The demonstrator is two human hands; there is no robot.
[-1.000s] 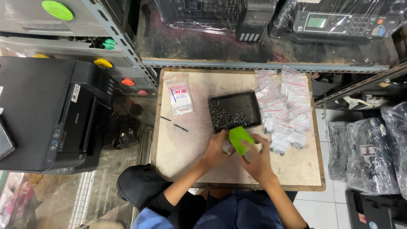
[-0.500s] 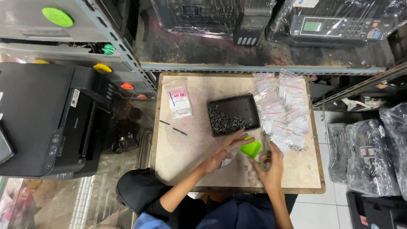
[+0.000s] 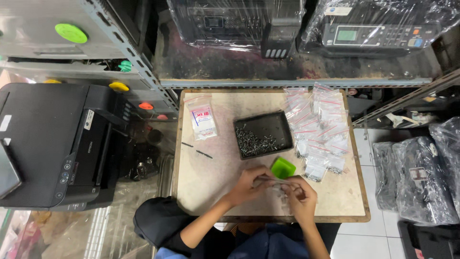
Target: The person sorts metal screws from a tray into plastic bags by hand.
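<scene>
Small clear bag point(image 3: 277, 181) pinched between both hands' grip, beside green scoop point(image 3: 282, 168)

A small square wooden table point(image 3: 211, 182) with a pale, worn top carries the work. On it lie a black tray point(image 3: 263, 134) of small dark screws, a heap of little clear bags point(image 3: 318, 129) at the right, a pack of empty bags point(image 3: 202, 120) at the left, two loose dark screws point(image 3: 197, 149), and a green scoop point(image 3: 282, 168) beside the tray.
</scene>
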